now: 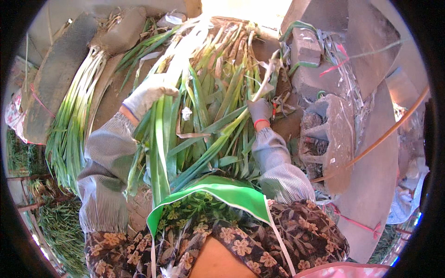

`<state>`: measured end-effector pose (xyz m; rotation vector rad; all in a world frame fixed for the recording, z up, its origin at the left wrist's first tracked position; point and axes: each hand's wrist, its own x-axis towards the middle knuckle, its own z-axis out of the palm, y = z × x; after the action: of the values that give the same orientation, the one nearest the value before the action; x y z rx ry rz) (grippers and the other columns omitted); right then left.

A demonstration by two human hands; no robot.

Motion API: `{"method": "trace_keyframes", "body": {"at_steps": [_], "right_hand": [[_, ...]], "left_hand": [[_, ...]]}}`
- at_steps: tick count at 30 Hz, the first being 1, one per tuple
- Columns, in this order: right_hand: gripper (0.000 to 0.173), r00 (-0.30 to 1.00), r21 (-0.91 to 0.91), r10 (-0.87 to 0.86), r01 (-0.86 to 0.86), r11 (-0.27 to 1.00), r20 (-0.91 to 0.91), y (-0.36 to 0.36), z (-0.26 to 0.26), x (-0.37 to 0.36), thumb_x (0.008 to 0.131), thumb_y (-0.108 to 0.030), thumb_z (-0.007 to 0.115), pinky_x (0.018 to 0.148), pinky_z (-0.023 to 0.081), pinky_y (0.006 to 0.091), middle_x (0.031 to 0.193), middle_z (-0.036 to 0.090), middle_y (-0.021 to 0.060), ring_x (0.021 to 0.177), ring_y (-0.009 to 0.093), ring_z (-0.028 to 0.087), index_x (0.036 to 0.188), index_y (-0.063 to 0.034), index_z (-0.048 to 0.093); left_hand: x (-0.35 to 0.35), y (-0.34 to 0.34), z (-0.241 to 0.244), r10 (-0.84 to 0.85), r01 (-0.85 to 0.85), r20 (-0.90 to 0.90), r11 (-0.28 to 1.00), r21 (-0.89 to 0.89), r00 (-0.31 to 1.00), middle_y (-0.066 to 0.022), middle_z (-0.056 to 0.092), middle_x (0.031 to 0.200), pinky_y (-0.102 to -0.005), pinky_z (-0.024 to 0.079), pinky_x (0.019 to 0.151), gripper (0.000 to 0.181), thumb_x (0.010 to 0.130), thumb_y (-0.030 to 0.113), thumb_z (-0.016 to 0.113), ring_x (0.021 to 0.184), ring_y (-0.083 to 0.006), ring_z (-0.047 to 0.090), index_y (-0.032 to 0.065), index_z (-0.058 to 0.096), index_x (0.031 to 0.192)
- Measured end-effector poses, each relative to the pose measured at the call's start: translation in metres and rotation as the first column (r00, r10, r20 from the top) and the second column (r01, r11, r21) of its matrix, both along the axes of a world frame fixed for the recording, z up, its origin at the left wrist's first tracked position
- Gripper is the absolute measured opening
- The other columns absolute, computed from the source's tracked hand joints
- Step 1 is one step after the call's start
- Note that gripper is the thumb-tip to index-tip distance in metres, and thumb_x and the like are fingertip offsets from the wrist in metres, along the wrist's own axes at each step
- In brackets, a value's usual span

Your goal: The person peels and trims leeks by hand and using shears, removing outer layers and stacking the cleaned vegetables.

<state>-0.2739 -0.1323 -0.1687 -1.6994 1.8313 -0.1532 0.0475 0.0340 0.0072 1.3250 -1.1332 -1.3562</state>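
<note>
My left hand [151, 93] wears a whitish work glove and is closed around a bunch of long green onions [161, 118]. Their pale ends, overexposed by bright light, point away from me; the green leaves hang toward my lap. My right hand [260, 110], in a dark grey glove with a red band at the wrist, grips a single green onion stalk [240, 120] that slants across the pile. Beneath and between both hands spreads a heap of untrimmed green onions [222, 87], with brown, dry skins at the far end. A small red item shows beside my right hand, too small to identify.
A neat bundle of green onions [78, 111] lies on the left by a dark board [57, 80]. To the right are bricks [306, 47], a dusty hollow block [335, 142] and a thin brown rod [386, 133]. A green apron [212, 193] covers my front.
</note>
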Motion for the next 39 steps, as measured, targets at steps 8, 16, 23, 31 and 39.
{"method": "trace_keyframes", "body": {"at_steps": [8,16,23,31,39], "right_hand": [[0.032,0.723,0.035,0.084,-0.148,0.988,0.686,0.006,0.075,0.062,0.085,-0.025,0.068,0.061,0.054,0.0360,0.073,0.069,0.0163,0.068,0.024,0.069,0.091,0.0068,0.071],[0.033,0.551,-0.016,0.246,-0.388,0.921,0.797,0.050,0.103,0.126,0.097,-0.027,0.059,0.057,0.049,0.0262,0.076,0.068,0.0065,0.063,0.008,0.060,0.105,0.0042,0.067],[0.059,-0.027,0.328,-0.433,-0.612,0.720,0.901,0.041,0.095,0.172,0.094,-0.056,0.055,0.082,0.055,0.0349,0.103,0.069,0.0101,0.091,0.019,0.066,0.120,-0.0039,0.061],[0.046,-0.126,-0.198,0.183,-0.117,0.973,0.975,-0.035,0.110,0.211,0.097,-0.045,0.051,0.092,0.050,0.0384,0.108,0.068,0.0075,0.094,0.023,0.064,0.122,-0.0074,0.059],[0.042,0.593,-0.246,0.544,-0.777,0.579,-0.594,-0.124,0.107,0.208,0.097,-0.031,0.050,0.104,0.041,0.0522,0.135,0.058,0.0089,0.125,0.024,0.053,0.135,-0.0145,0.056]], "left_hand": [[-0.042,-0.018,-0.006,0.096,-0.090,-0.039,0.986,0.142,0.995,-0.0110,0.069,0.099,-0.0320,0.053,0.082,0.035,0.080,0.015,0.071,0.089,-0.0193,0.067,-0.0021,0.061,0.109],[-0.046,-0.002,-0.019,0.043,-0.063,0.129,0.987,0.150,0.991,-0.0040,0.064,0.111,-0.0300,0.049,0.082,0.060,0.077,0.031,0.077,0.089,-0.0140,0.059,0.0050,0.056,0.126],[-0.038,0.045,0.009,-0.046,0.043,0.031,0.994,0.102,0.998,-0.0072,0.063,0.113,-0.0314,0.048,0.088,0.065,0.079,0.025,0.073,0.096,-0.0164,0.059,0.0025,0.048,0.135],[-0.050,0.105,0.073,-0.016,0.126,-0.330,0.941,0.315,0.944,-0.0106,0.066,0.102,-0.0337,0.055,0.077,0.070,0.073,0.025,0.079,0.083,-0.0200,0.066,0.0000,0.048,0.131],[-0.062,0.175,0.072,0.138,0.027,-0.318,0.885,0.464,0.938,-0.0095,0.063,0.101,-0.0302,0.057,0.076,0.074,0.078,0.018,0.073,0.089,-0.0168,0.066,0.0017,0.038,0.140]]}}
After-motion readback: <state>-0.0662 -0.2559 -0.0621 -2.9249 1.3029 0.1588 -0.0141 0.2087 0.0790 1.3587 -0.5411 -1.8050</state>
